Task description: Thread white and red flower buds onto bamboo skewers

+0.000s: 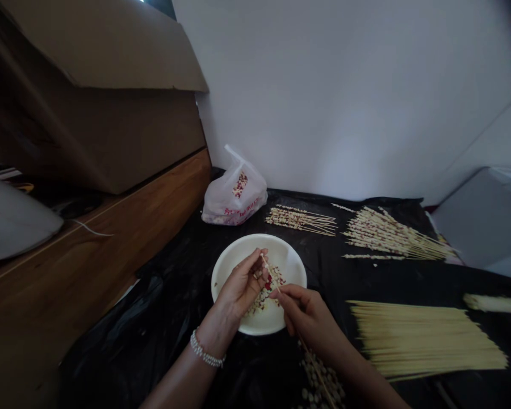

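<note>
My right hand [304,312] is closed round a thin wooden skewer [319,369], which slants up from below the hand toward the left. Small pale pieces sit near the skewer's upper end. At that end my left hand [242,284], a beaded bracelet on its wrist, has its thumb and fingers closed on a small whitish piece; part of the grip is hidden. Both hands are over a white bowl [226,255] holding loose cream, red and dark bits [276,275]. Below the right forearm lie several pale round pieces [317,380], partly covered.
Black plastic sheeting [174,295] covers the work surface. Behind the bowl stands a white plastic bag [234,199]. Threaded skewers lie in a small bundle [298,218] and a larger bundle [378,233]. Bare skewers [426,341] lie right. A cardboard box [145,125] is at left.
</note>
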`<move>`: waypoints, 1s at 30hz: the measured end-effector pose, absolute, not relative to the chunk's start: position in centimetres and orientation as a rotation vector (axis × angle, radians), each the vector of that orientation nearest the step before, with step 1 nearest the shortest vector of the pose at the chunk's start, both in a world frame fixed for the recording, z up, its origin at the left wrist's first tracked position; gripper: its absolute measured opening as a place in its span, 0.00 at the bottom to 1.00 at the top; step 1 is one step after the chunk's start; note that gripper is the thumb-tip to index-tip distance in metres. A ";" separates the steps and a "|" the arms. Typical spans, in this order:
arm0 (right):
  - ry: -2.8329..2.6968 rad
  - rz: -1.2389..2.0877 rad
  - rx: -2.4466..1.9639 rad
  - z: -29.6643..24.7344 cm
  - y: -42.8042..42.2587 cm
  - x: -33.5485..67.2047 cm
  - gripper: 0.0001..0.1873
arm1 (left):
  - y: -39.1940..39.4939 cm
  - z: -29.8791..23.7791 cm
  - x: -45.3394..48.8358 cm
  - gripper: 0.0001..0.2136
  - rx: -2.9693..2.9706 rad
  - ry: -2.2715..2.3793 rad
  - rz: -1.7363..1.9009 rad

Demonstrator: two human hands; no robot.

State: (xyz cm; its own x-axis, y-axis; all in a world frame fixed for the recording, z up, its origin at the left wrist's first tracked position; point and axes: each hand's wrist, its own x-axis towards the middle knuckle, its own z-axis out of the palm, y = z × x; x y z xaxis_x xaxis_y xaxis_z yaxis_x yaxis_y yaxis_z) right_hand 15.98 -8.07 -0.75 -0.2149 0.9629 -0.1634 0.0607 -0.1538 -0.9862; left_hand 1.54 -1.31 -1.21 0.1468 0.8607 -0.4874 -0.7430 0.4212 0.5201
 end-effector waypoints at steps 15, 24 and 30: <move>-1.325 1.446 -1.268 -0.8 -8.1 15.9 0.23 | -1.4 -1.5 1.6 0.02 0.232 0.818 1.093; -1.322 1.419 -1.259 -0.9 -8.1 15.9 0.22 | -1.4 -1.6 1.5 0.02 0.181 0.767 1.058; -1.330 1.410 -1.258 -0.8 -8.1 15.8 0.21 | -1.3 -1.7 1.4 0.04 0.187 0.749 1.037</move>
